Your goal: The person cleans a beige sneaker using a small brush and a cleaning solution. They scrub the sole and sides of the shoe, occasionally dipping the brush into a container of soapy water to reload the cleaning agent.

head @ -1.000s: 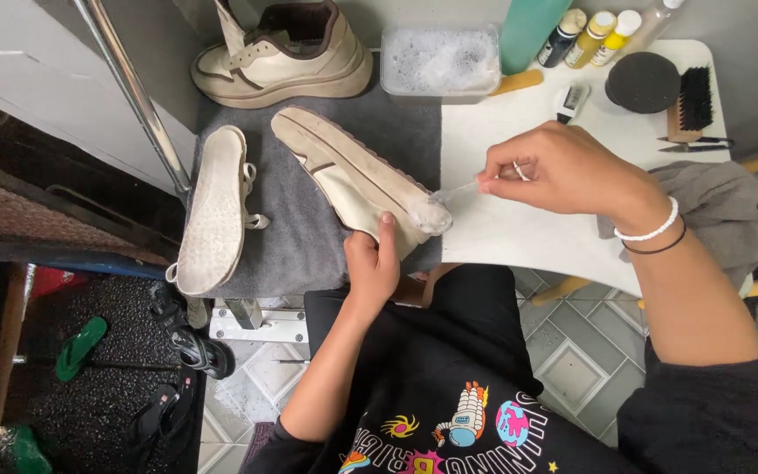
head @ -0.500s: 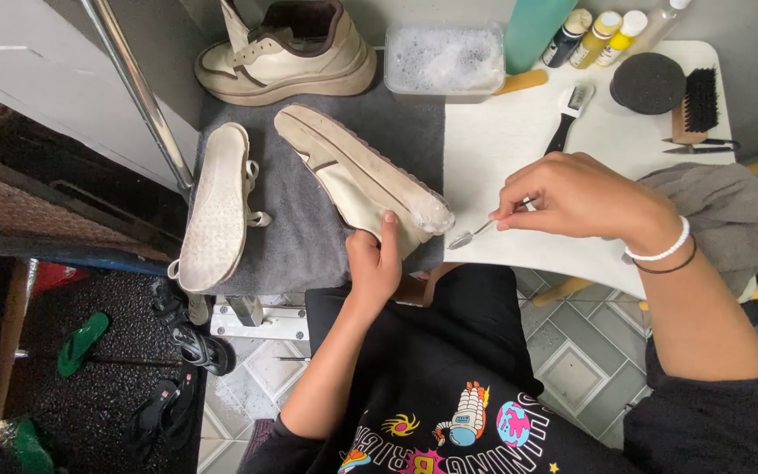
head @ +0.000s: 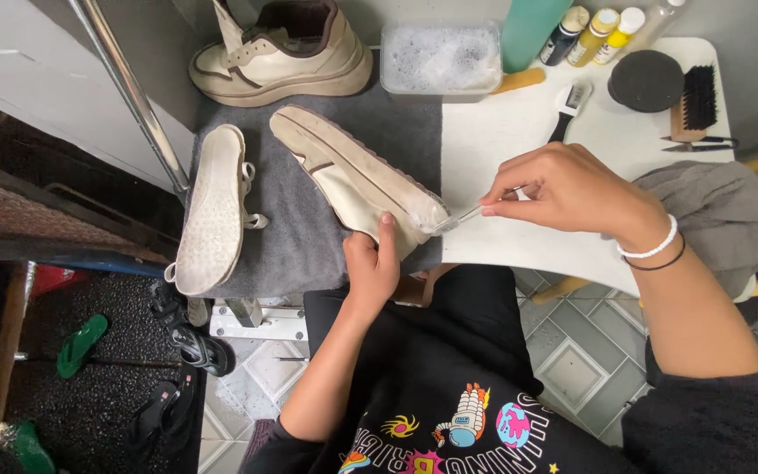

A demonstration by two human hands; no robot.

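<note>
While the right hand (head: 572, 189) pinches a thin metal tool (head: 467, 215) between closed fingers (head: 506, 189), its tip meets the cream shoe's (head: 353, 175) sole edge just left of them. Below that tip, the left hand (head: 372, 263) clamps the shoe's side against a grey mat (head: 300, 246). Farther left lies an upturned insole (head: 212, 211); beyond, another shoe (head: 282, 57) and a soapy tub (head: 440, 57) on the table (head: 502, 132)

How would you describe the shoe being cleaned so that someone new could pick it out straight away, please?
On the grey mat at the left of the white table lie three cream shoe pieces. The shoe being cleaned lies diagonally in the middle, on its side. Only it is gripped by the left hand, while the right hand holds a thin tool at its toe.
</note>
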